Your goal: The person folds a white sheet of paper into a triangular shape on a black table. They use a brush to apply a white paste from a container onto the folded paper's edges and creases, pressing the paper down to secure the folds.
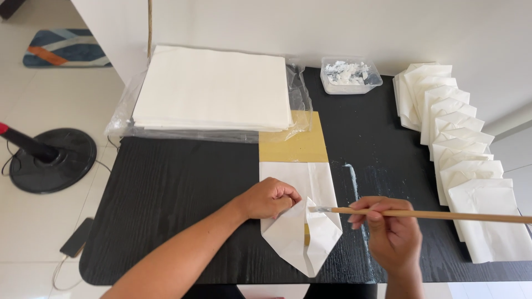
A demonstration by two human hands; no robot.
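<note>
Near the tabletop's (166, 182) front edge, the left hand (270, 197) presses curled fingers on the folded white paper bag (302, 232), pinning it flat. The right hand (390, 232) grips a wooden brush (421, 214), bristles touching the bag's flap. Farther back, a paper stack (213, 88) and paste tub (349, 75); finished bags (460, 144) line the right edge.

1. Home room w/ a craft setup, not a workshop: white tiled floor (39, 111), plain white wall (332, 27).
2. Patterned rug (64, 49) top left, fan base (52, 159) w/ cord, phone (76, 237) charging on floor.
3. Black table (177, 188) w/ paper stack (213, 88), folded bags (460, 149), paste tub (349, 75).
</note>
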